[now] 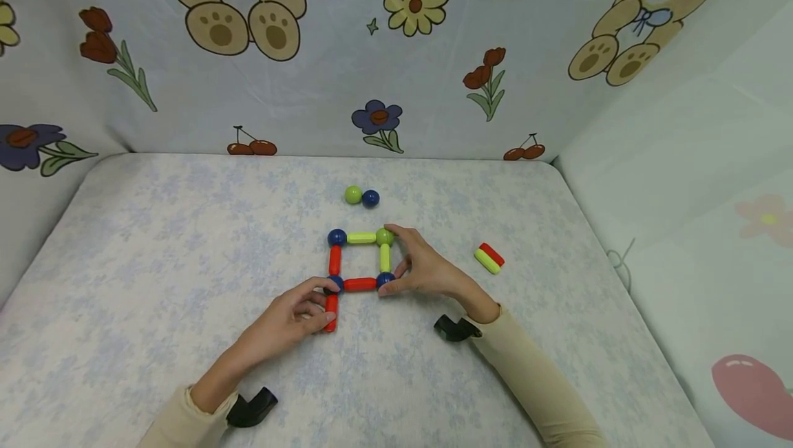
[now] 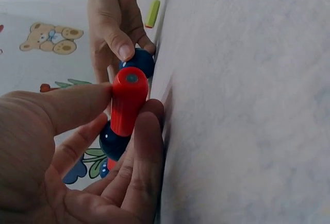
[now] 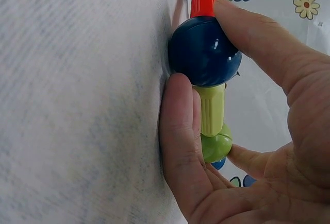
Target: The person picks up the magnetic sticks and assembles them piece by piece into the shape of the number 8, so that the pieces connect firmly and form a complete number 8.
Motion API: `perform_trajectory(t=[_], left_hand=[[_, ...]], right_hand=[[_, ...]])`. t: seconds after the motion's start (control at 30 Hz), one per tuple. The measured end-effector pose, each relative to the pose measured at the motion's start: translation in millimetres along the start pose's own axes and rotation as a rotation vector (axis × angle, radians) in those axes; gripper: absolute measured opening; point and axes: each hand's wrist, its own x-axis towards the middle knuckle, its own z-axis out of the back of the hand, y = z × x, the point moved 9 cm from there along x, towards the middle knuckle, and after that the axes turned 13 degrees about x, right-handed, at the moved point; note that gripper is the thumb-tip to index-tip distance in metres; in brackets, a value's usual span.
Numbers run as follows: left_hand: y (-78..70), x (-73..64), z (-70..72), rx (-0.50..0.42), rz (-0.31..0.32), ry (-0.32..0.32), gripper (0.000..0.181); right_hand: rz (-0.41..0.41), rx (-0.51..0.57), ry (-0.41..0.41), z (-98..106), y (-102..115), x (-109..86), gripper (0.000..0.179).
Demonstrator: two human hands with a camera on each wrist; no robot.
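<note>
Rod-and-ball frame (image 1: pixel 360 285), a square with one rod sticking out, lay near the middle of a blue-mottled desk (image 1: pixel 186 248), before a pale backdrop (image 1: pixel 328 90) printed with bears (image 1: pixel 652 16) and flowers (image 1: pixel 416 4). The right grip (image 1: pixel 429 266) was clamped on the near right blue ball (image 3: pixel 202 53) and touched the lime ball (image 1: pixel 384 236) beyond. The left grip (image 1: pixel 292 314) pinched the protruding red rod (image 2: pixel 127 106) below the near left corner.

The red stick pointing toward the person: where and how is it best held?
Probably near the free end of the red stick, pinched across its long, straight sides from the person's left. That end juts out from the square, while its other end meets a blue ball. The left hand already sits on that side.
</note>
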Motion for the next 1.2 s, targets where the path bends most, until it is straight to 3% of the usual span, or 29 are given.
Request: perform_trajectory(t=[0.17, 0.4, 0.6, 0.9, 1.2], left_hand=[[-0.4, 1.0, 0.2, -0.008, -0.054, 0.031, 0.044], [6.6, 1.5, -0.6, -0.020, -0.049, 0.075, 0.053], [9.0, 2.3, -1.6, -0.034, -0.063, 0.118, 0.053], [10.0, 4.2, 0.6, -0.033, -0.074, 0.132, 0.053], [9.9, 3.6, 1.4, -0.003, -0.090, 0.127, 0.053]], right_hand=[[0.001, -0.013, 0.000, 0, -1, 1.0, 0.115], [0.008, -0.026, 0.024, -1, 1, 2.2, 0.114], [0.054, -0.068, 0.014, 10, 8, 8.9, 0.092], [0.167, -0.142, -0.102, 43, 35, 44.9, 0.057], [0.200, -0.193, -0.105, 52, 47, 82.8, 0.042]])
